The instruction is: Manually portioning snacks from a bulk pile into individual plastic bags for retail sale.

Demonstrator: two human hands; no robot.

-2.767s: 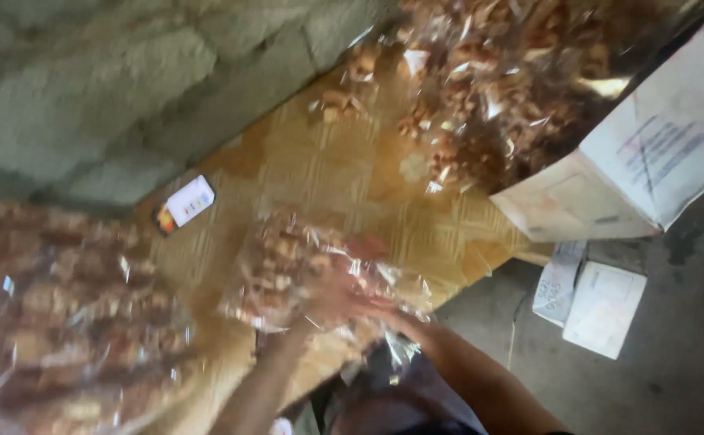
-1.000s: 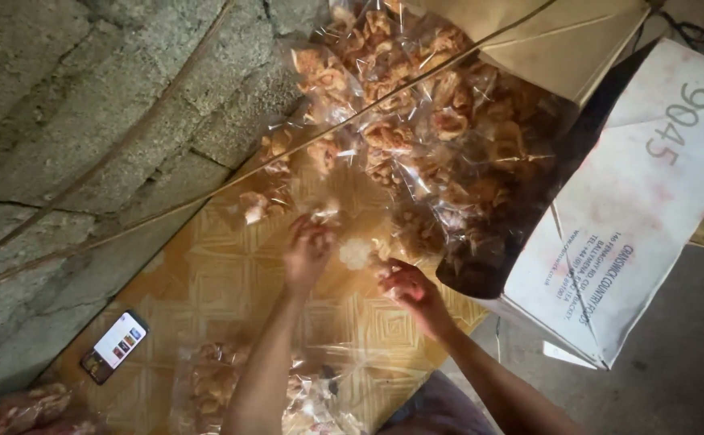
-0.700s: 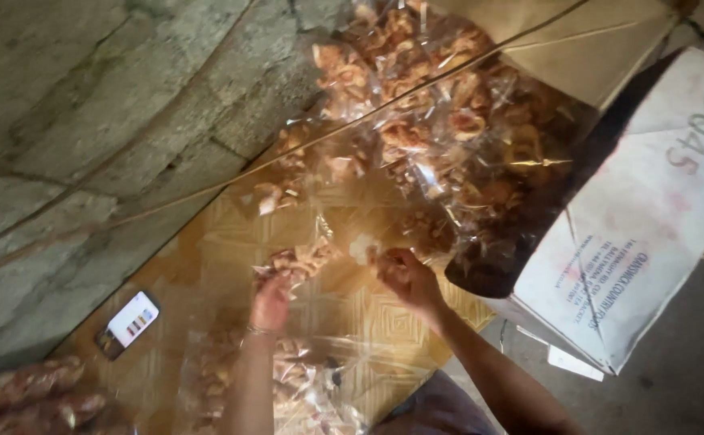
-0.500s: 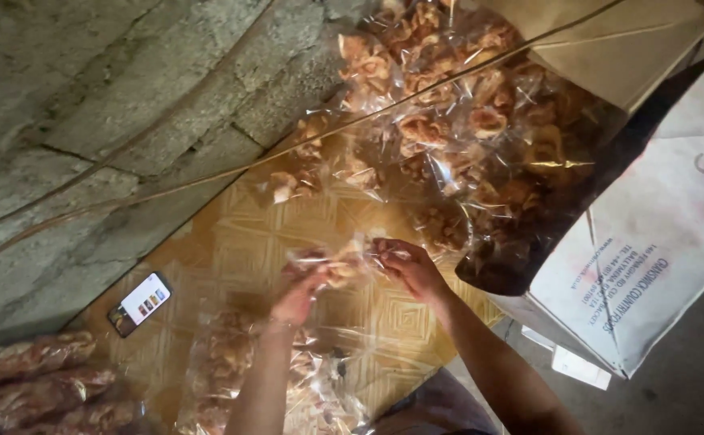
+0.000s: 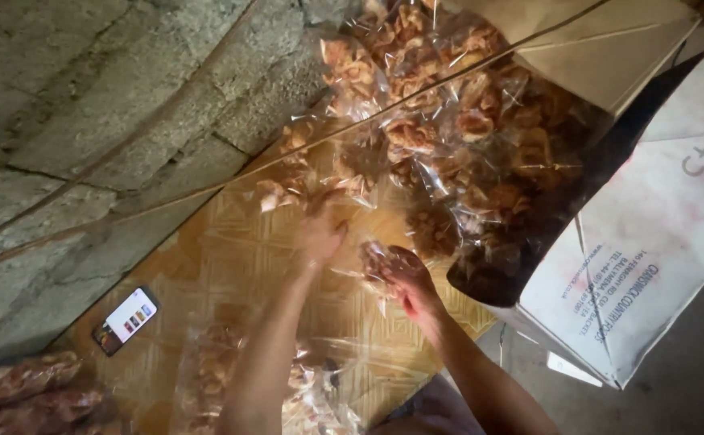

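A rough grey block wall (image 5: pixel 86 105) filled the ten o'clock side of the view, and below it ran a yellow patterned tabletop (image 5: pixel 231 258). At three o'clock a big white cardboard box (image 5: pixel 650 242) lay tipped with its mouth open toward the table, and a large clear plastic liner (image 5: pixel 464 129) full of fried brown snack pieces spilled out of it from twelve to two o'clock. Filled clear bags of the same snacks (image 5: pixel 207 379) lay at six o'clock, with more (image 5: pixel 22 395) at eight. Near centre, the right hand (image 5: pixel 404 278) was clenched around a small clear bag (image 5: pixel 377 262) holding a few pieces, just beside the spilled heap. At its ten o'clock the left hand (image 5: pixel 320 229) reached into loose pieces at the liner's edge; it was blurred, so I could not tell whether its fingers had closed. A phone (image 5: pixel 124 320) with a lit screen lay at eight o'clock.
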